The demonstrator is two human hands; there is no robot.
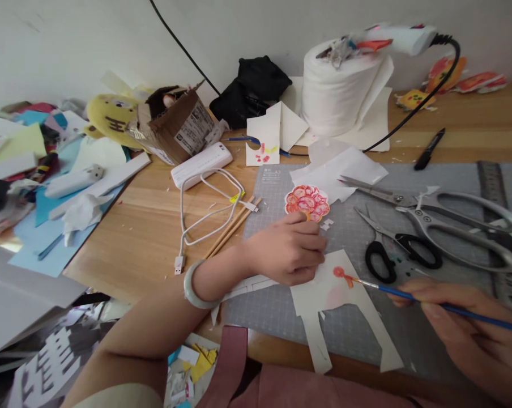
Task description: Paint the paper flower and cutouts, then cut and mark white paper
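Thin blue paintbrush (430, 301) on white paper cutout (341, 300)

Left hand (290, 249) rests fingers-down on white paper cutout (336, 294), pinning it to grey cutting mat (443, 334). Right hand (472, 334) grips blue-handled paintbrush (409, 294); bristle tip touches red-orange blot on cutout. Black-handled scissors (387, 249) just beyond; large steel scissors (443, 218) farther right.

Left forearm enters from lower left, bare, angled up and right across the frame, wrist straight. Left hand (289, 249) lies palm down, knuckles up, fingers curled loosely under and pressed flat. Right hand (472, 328) comes in from lower right, fingers pinched together in a pen-style grip, thumb on top.
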